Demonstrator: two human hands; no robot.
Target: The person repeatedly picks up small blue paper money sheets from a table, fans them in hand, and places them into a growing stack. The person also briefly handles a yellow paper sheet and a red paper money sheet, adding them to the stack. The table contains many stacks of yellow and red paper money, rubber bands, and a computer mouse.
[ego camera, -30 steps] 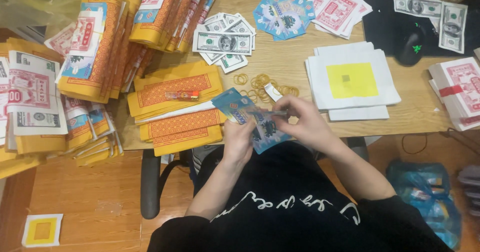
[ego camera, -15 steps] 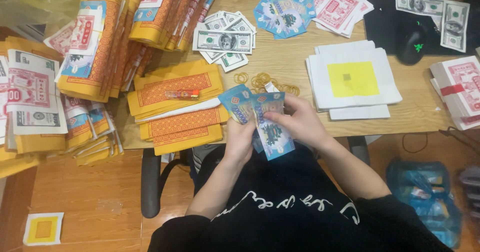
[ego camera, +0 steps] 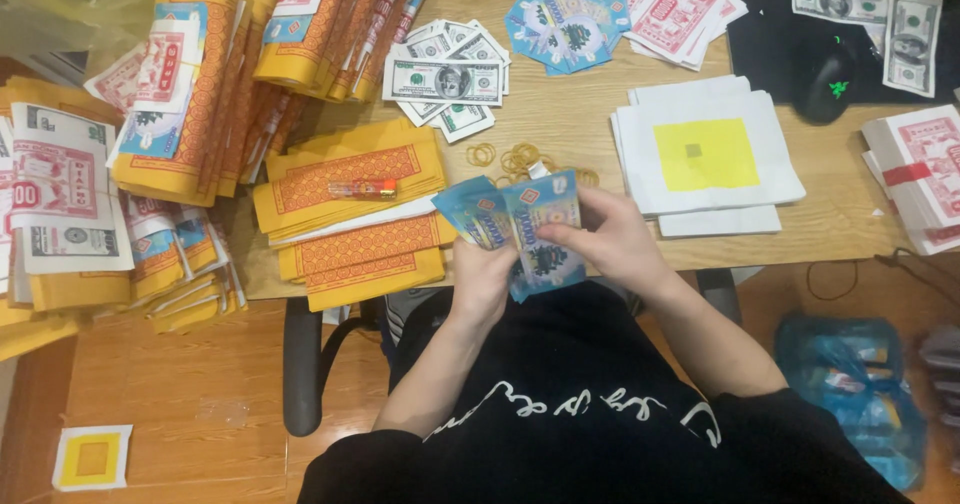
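Gripping a fan of blue notes (ego camera: 520,226), left hand (ego camera: 482,276) and right hand (ego camera: 600,239) are hovering past the table edge (ego camera: 790,249).

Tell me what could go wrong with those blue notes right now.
1. Both hands, left hand and right hand, hold the fanned blue notes over the lap, past the table edge; a slipped note would likely fall to the floor.
2. The loose rubber bands just beyond could be swept off.
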